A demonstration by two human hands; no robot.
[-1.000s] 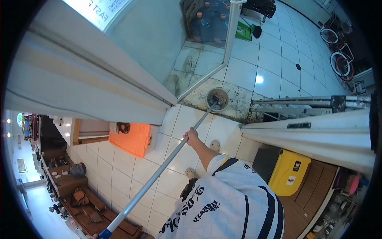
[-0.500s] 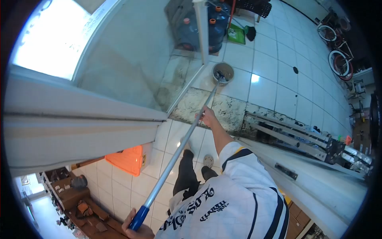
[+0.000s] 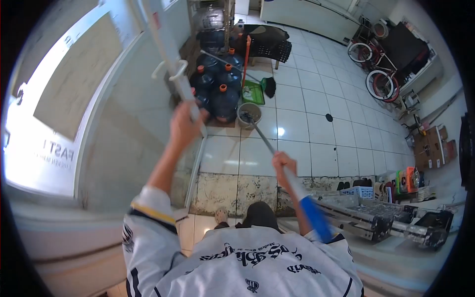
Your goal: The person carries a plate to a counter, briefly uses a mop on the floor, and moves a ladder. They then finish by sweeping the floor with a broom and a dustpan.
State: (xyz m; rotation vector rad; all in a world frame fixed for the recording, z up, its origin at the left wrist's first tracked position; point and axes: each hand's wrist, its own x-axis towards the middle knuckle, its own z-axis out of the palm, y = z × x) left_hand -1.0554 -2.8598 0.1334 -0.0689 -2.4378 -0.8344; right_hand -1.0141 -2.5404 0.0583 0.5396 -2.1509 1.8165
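My right hand (image 3: 285, 166) is closed around a grey pole (image 3: 264, 138) with a blue grip (image 3: 316, 218) at its near end. The pole's far end rests inside a round bucket (image 3: 250, 115) on the tiled floor. Its contents are dark and hard to make out. At the left, my left hand (image 3: 184, 126), smeared by motion, is at the white edge of a glass door (image 3: 170, 54), below its white handle (image 3: 178, 71). Its fingers look wrapped around that edge.
Large blue water bottles (image 3: 223, 101) stand beyond the door edge. Beside them are a green dustpan (image 3: 253, 93) and a broom head (image 3: 268, 87). A metal ladder-like frame (image 3: 346, 213) lies at the right. Bicycles (image 3: 381, 85) stand at the far right.
My left hand has left the blue grip and moved up to the door edge. The grip has swung from lower left to the right. The view has turned and moved nearer the bucket.
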